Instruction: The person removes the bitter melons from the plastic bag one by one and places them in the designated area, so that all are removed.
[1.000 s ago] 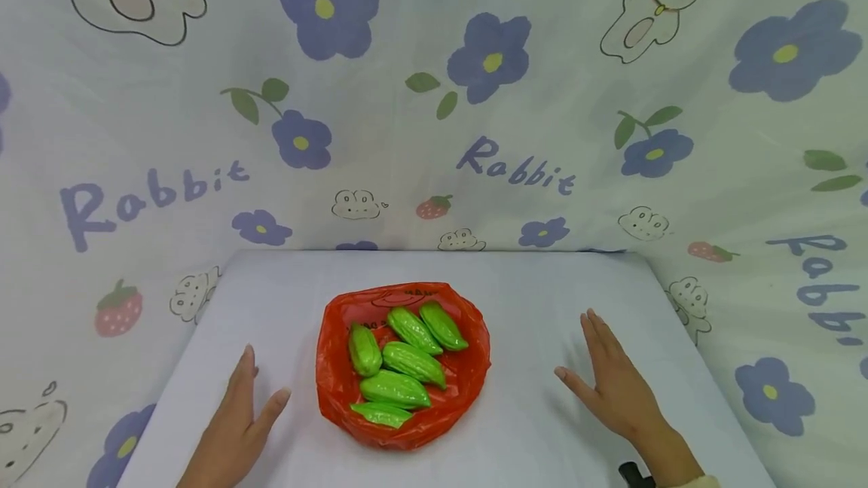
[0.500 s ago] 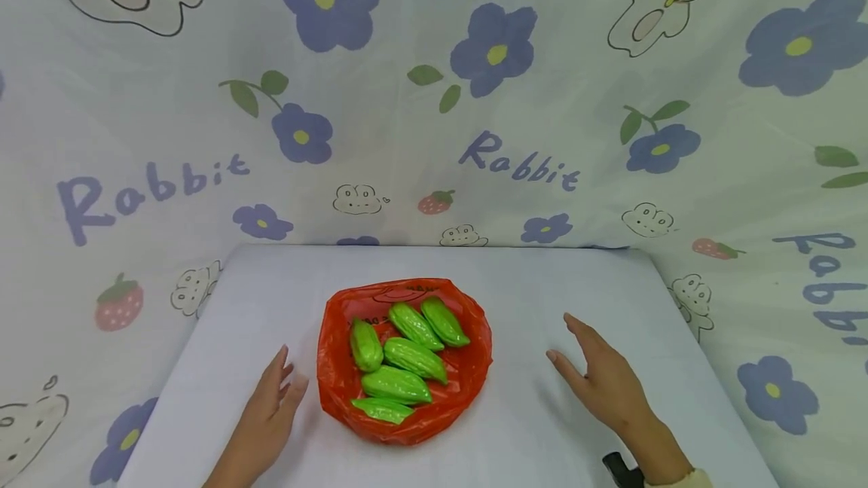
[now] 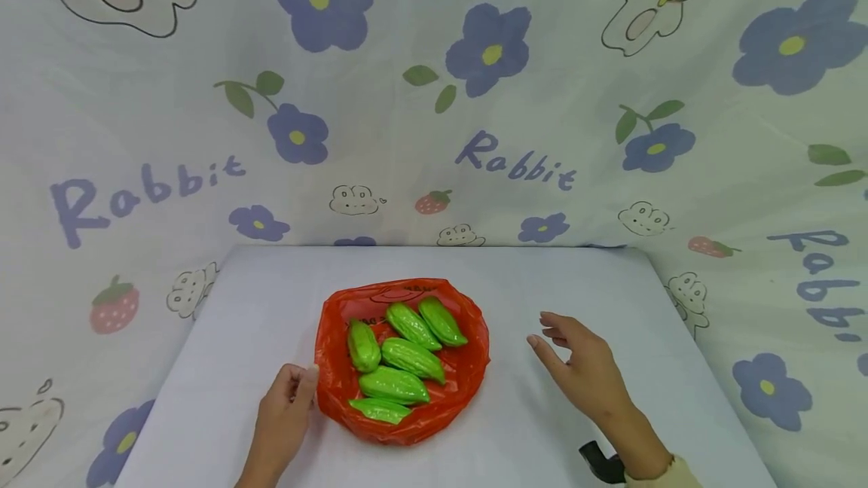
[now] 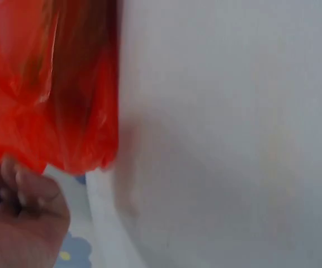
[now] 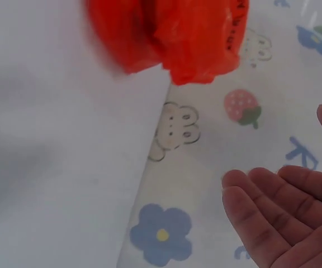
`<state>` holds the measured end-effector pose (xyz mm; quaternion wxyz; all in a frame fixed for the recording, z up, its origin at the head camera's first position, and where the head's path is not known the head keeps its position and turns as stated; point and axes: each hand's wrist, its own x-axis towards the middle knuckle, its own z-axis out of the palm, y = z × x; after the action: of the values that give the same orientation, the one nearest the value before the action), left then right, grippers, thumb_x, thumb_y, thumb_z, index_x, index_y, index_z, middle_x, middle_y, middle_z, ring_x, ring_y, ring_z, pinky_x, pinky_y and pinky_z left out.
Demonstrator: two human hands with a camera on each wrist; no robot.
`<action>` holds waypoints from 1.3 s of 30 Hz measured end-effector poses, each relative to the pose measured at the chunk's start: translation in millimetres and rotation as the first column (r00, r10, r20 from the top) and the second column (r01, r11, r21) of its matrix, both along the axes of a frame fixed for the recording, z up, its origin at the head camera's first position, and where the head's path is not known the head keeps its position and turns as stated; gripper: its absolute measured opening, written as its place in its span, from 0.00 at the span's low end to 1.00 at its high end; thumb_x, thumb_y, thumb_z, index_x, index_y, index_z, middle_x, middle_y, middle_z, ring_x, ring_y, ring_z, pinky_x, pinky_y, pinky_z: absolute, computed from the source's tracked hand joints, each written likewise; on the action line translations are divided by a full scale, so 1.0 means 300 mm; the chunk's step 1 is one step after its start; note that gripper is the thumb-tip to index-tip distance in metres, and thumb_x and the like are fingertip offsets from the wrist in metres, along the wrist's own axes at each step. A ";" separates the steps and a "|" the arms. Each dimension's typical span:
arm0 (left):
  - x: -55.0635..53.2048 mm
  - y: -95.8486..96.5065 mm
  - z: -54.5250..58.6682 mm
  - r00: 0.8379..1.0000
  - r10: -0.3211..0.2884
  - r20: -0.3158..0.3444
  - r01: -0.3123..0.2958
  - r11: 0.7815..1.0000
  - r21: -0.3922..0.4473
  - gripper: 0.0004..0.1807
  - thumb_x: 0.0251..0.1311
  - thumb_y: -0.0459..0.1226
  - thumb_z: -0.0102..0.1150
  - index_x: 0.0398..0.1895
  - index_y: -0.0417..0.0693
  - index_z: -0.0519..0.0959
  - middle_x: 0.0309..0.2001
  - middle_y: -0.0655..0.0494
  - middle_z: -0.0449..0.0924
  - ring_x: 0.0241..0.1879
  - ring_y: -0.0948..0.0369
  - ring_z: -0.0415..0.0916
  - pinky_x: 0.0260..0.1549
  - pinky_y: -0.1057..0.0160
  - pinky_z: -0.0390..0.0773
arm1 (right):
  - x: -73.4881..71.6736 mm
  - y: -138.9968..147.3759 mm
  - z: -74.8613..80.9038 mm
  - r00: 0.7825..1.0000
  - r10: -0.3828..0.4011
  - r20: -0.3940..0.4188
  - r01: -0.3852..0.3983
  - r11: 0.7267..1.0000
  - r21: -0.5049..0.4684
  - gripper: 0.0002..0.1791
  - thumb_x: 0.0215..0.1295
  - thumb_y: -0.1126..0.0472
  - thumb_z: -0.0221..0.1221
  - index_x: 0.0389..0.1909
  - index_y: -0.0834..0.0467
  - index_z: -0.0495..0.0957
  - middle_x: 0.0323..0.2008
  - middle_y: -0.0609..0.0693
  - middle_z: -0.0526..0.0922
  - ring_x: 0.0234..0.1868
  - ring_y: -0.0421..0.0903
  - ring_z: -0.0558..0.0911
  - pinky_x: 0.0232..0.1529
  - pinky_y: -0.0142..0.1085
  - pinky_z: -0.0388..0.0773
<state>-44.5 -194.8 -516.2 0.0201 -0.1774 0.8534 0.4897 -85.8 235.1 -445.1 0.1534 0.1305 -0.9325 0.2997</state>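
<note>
A red plastic bag [image 3: 472, 390] stands wide-mouthed on the white table in the head view, with dark print on its inner back wall. Inside lie several glossy green fruits or vegetables [image 3: 414, 360], plump, ridged and pointed at one end; their exact kind is unclear. My left hand [image 3: 283, 409] is at the bag's left rim, fingers curled and thumb tip against the edge. Whether it pinches the plastic cannot be seen, also in the left wrist view, where the fingers overlap the bag's edge. To the right of the bag, my right hand [image 3: 588, 376] hovers, holding nothing, fingers slightly bent.
The white table [image 3: 271, 285] spreads around the bag on all sides. Behind and beside it hangs a pale cloth [image 3: 393, 149] printed with blue flowers, rabbits and strawberries. A black device [image 3: 600, 462] sits at my right wrist.
My left hand has moved right to the bag's rim and its fingers have curled. My right hand has come left, nearer the bag, its fingers bending. The bag and its contents stay put.
</note>
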 end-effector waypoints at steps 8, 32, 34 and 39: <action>-0.001 0.050 -0.014 0.997 0.032 -0.074 -0.032 0.999 0.007 0.27 0.77 0.60 0.51 0.35 0.45 0.69 0.27 0.54 0.68 0.30 0.59 0.66 0.25 0.66 0.67 | -0.011 -0.078 0.049 0.998 0.054 0.040 -0.053 0.998 -0.029 0.24 0.68 0.53 0.72 0.61 0.57 0.81 0.53 0.50 0.87 0.50 0.48 0.88 0.42 0.45 0.88; 0.011 0.081 -0.086 0.979 0.036 -0.203 -0.018 0.996 0.091 0.20 0.81 0.50 0.52 0.34 0.45 0.72 0.27 0.53 0.69 0.30 0.60 0.68 0.25 0.67 0.69 | -0.101 -0.319 0.036 0.917 0.331 0.223 -0.331 0.943 -0.039 0.28 0.70 0.54 0.70 0.66 0.60 0.76 0.57 0.51 0.84 0.56 0.50 0.84 0.56 0.45 0.83; 0.014 0.082 -0.095 0.977 0.038 -0.209 -0.017 0.994 0.104 0.19 0.81 0.50 0.52 0.34 0.45 0.72 0.28 0.53 0.70 0.31 0.60 0.68 0.26 0.67 0.69 | -0.109 -0.329 0.021 0.908 0.332 0.256 -0.336 0.941 -0.030 0.29 0.70 0.53 0.70 0.68 0.60 0.75 0.60 0.52 0.83 0.58 0.50 0.83 0.58 0.46 0.81; 0.019 0.076 -0.102 0.983 0.038 -0.177 -0.013 0.990 0.140 0.20 0.80 0.51 0.52 0.35 0.45 0.72 0.28 0.52 0.70 0.30 0.59 0.70 0.26 0.66 0.71 | -0.123 -0.342 -0.006 0.888 0.322 0.328 -0.338 0.941 -0.009 0.33 0.71 0.52 0.69 0.71 0.61 0.72 0.64 0.56 0.80 0.63 0.52 0.80 0.62 0.50 0.79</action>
<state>-38.7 -172.0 -546.7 -0.0509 -0.1417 0.8135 0.5617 -122.6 132.3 -447.0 -0.0586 0.2395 -0.9161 0.3163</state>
